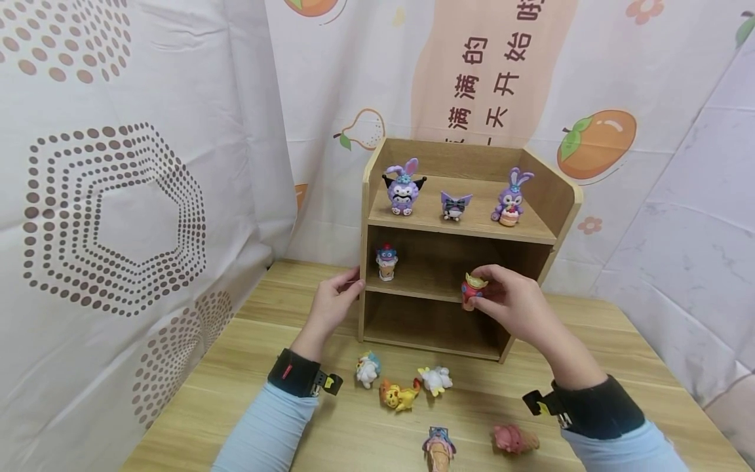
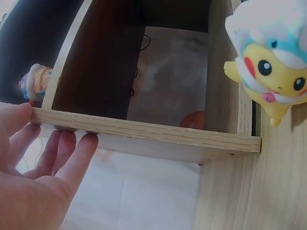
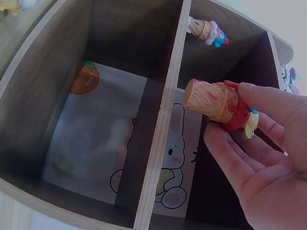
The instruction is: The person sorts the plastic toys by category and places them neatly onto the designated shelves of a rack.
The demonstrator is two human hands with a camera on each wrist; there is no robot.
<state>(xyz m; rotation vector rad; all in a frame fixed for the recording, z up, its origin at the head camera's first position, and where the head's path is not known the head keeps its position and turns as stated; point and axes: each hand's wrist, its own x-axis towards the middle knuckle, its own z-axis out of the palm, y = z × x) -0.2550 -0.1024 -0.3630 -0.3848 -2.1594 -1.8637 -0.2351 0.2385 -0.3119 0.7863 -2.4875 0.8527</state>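
My right hand (image 1: 519,305) pinches an ice-cream-cone figurine (image 3: 213,101) with a red body and a yellow-green eared head. It is upright in front of the middle shelf's right part, its cone base close to the shelf board's front edge. My left hand (image 1: 335,301) touches the left side panel of the wooden shelf unit (image 1: 433,229). In the left wrist view, its fingers (image 2: 79,155) lie against the panel's outer face and the thumb is at the front edge. A blue-headed cone figurine (image 1: 386,263) stands at the middle shelf's left end.
On the top stand a purple figurine with rabbit ears (image 1: 404,190), a small purple-hooded one (image 1: 455,206) and a purple rabbit (image 1: 510,198). Before the unit lie a white-and-blue-hooded yellow figurine (image 1: 368,369), a yellow-orange one (image 1: 400,395), a white one (image 1: 435,380) and two cone figurines (image 1: 515,438).
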